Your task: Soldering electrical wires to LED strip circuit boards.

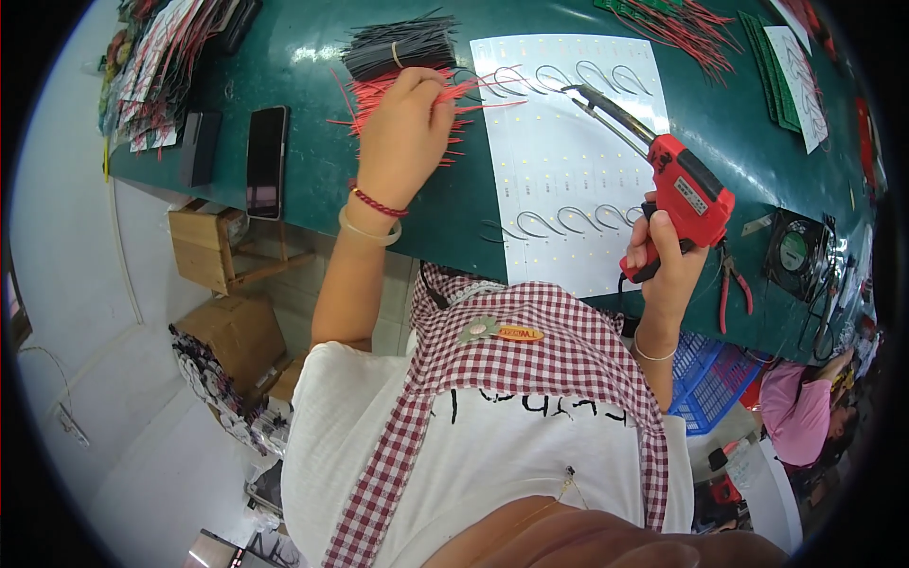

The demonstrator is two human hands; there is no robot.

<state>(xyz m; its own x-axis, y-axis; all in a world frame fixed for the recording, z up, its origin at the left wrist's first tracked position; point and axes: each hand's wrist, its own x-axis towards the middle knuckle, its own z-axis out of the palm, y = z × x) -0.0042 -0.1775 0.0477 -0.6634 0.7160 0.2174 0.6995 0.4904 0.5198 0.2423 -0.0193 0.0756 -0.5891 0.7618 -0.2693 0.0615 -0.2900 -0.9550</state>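
and here's the left grip (407, 125), fingers curled over thin red plastic-coated wires (367, 98) beneath it, any pinch hidden, probably light, springy, best taken near one end, while the right grip (668, 257) firmly wraps a red-and-black pistol-shaped soldering gun's (694, 196) handle.

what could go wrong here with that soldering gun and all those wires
The soldering gun in the right hand has its tip over the white sheet, close to the upper dark wire loops; if hot, it might scorch either.
The left hand is among the red wires, some reaching over the sheet's left edge, so a tug could perhaps scatter them.
The phone lies by the table's edge and might get knocked off.
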